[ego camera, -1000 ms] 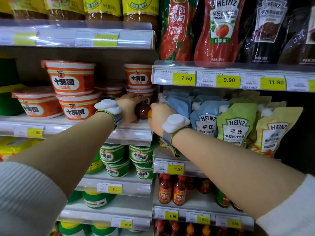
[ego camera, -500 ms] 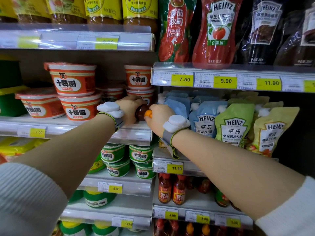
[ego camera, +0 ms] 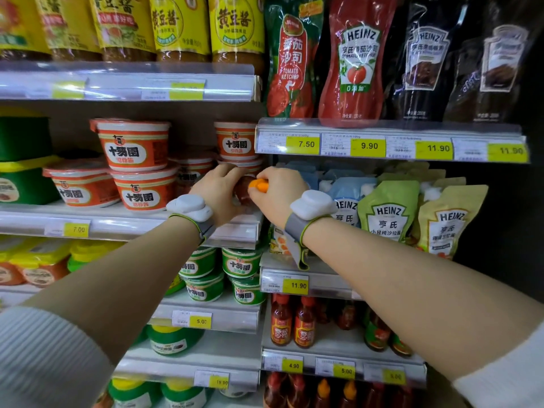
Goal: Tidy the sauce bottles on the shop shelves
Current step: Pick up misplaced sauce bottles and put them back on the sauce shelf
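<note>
The left hand curls around the dark body of a small sauce bottle. The right hand pinches its orange cap. The bottle lies sideways between the two hands, cap end pointing right, so both hands are on it. It sits at the right end of the tub shelf, beside the red tubs. Half a second ago the hands were a little lower; now the bottle is tipped up slightly, nearer the tubs.
</note>
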Action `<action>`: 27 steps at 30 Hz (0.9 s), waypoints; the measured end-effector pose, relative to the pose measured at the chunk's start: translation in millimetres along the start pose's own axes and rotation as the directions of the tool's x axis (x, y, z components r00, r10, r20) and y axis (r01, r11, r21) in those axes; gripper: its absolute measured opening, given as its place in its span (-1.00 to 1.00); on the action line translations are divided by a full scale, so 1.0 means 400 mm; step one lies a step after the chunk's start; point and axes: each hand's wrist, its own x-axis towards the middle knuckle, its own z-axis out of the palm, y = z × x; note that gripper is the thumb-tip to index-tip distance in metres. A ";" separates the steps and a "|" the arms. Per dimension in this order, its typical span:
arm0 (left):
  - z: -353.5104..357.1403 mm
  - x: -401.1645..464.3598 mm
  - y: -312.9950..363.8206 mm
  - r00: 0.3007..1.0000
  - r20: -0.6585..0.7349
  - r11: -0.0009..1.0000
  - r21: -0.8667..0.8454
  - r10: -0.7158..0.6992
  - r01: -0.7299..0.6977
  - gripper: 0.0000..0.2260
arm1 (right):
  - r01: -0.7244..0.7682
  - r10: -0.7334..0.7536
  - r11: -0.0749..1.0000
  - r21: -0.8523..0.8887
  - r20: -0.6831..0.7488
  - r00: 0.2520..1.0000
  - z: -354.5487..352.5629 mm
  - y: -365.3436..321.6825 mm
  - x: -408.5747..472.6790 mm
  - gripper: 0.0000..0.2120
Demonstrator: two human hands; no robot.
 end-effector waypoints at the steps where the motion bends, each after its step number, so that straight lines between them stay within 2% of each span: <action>1: 0.000 -0.005 0.002 1.000 -0.030 1.000 -0.009 0.008 -0.008 -0.31 | -0.011 0.011 1.000 0.011 -0.005 1.000 -0.007 -0.002 0.000 -0.76; 4: -0.007 -0.023 0.017 0.995 -0.095 0.999 -0.007 0.040 -0.041 -0.32 | -0.037 0.037 0.999 0.034 -0.005 0.999 -0.041 -0.009 -0.006 -0.80; 13: -0.055 -0.047 0.073 0.990 -0.122 0.997 -0.003 0.076 -0.077 -0.37 | -0.034 0.037 0.997 0.071 -0.042 0.998 -0.131 -0.028 -0.036 -0.76; 21: -0.133 -0.066 0.115 0.992 -0.098 0.996 -0.025 0.085 -0.088 -0.35 | 0.007 -0.005 0.971 0.238 -0.005 1.000 -0.193 -0.027 -0.062 -0.73; 23: -0.145 -0.068 0.123 0.995 -0.064 0.995 -0.060 0.076 -0.080 -0.34 | 0.013 -0.016 0.963 0.269 0.010 1.000 -0.203 -0.028 -0.066 -0.73; 27: -0.173 -0.081 0.153 0.998 -0.025 0.968 -0.244 0.049 -0.054 -0.40 | 0.041 -0.037 0.931 0.362 -0.019 0.999 -0.226 -0.024 -0.087 -0.74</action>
